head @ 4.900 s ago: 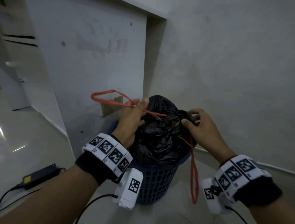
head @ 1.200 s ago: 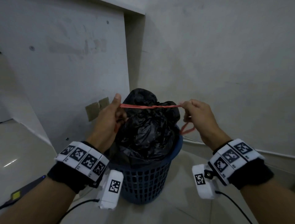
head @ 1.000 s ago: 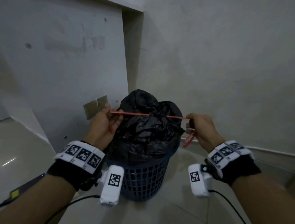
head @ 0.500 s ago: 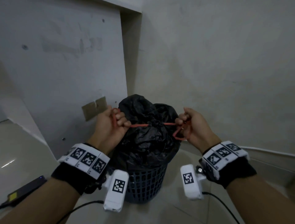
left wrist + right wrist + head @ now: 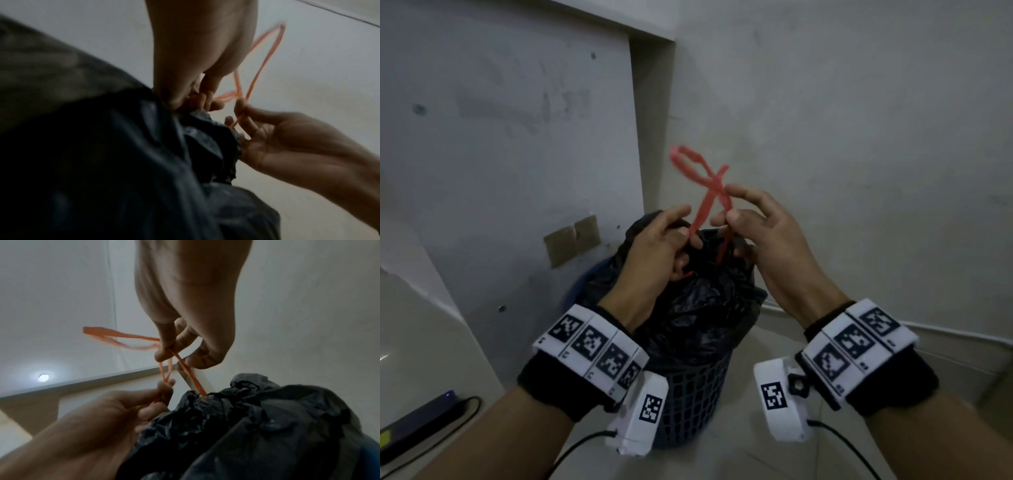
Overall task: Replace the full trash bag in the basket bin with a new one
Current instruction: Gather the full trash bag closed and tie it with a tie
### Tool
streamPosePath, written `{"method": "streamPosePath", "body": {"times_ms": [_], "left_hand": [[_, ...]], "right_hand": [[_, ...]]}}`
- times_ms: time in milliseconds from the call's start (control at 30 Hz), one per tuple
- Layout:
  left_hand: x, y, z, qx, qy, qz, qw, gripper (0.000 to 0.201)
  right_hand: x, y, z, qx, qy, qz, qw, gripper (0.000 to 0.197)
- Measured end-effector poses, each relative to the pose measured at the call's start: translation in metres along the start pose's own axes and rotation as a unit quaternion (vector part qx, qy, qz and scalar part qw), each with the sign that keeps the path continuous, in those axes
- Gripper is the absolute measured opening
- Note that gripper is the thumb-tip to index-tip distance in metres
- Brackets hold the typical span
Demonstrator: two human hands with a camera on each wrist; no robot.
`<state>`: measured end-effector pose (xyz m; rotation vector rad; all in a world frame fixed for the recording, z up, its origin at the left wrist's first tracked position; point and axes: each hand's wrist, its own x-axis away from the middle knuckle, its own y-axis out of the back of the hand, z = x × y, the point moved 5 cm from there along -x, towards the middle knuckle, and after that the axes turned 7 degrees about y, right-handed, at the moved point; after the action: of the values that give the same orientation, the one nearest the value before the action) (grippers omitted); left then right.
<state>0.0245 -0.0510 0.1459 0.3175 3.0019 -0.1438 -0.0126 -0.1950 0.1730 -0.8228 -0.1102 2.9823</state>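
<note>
A full black trash bag (image 5: 698, 308) bulges out of a dark blue basket bin (image 5: 693, 397) in the corner. Its red drawstring (image 5: 705, 192) crosses above the gathered bag mouth, with a loop sticking up. My left hand (image 5: 664, 246) pinches one strand just over the bag. My right hand (image 5: 753, 222) pinches the other strand between thumb and forefinger, with its remaining fingers spread. The wrist views show the same: the left hand (image 5: 162, 392) and the right hand (image 5: 170, 347) each grip an orange-red strand (image 5: 191, 379) that rises from the puckered bag (image 5: 246, 426).
Grey walls (image 5: 859, 137) meet in a corner right behind the bin. A dark power adapter (image 5: 417, 425) with a cable lies on the floor at the left. Taped brown patches (image 5: 571, 240) sit on the left wall. Pale floor tiles (image 5: 774, 459) surround the bin.
Half a second ago my hands pulled the drawstring taut sideways across the bag. Now they have come together above the bag mouth, and the strands are crossed with a loop standing up.
</note>
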Motion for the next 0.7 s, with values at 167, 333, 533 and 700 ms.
{"method": "streamPosePath", "body": {"times_ms": [167, 333, 533, 700], "left_hand": [[0.006, -0.019, 0.000, -0.112, -0.014, -0.002, 0.994, 0.020], [0.009, -0.023, -0.003, -0.168, -0.059, -0.014, 0.984, 0.020], [0.020, -0.034, -0.005, -0.285, -0.122, 0.046, 0.950, 0.017], [0.014, -0.014, -0.004, -0.284, -0.130, -0.033, 0.949, 0.026]], "right_hand": [[-0.001, -0.009, 0.017, 0.068, 0.075, -0.050, 0.994, 0.020], [-0.001, -0.010, 0.013, 0.162, 0.118, -0.068, 0.977, 0.018], [0.000, -0.015, 0.001, 0.360, 0.144, 0.007, 0.922, 0.024], [0.006, -0.017, -0.014, 0.390, 0.106, 0.061, 0.913, 0.030]]}}
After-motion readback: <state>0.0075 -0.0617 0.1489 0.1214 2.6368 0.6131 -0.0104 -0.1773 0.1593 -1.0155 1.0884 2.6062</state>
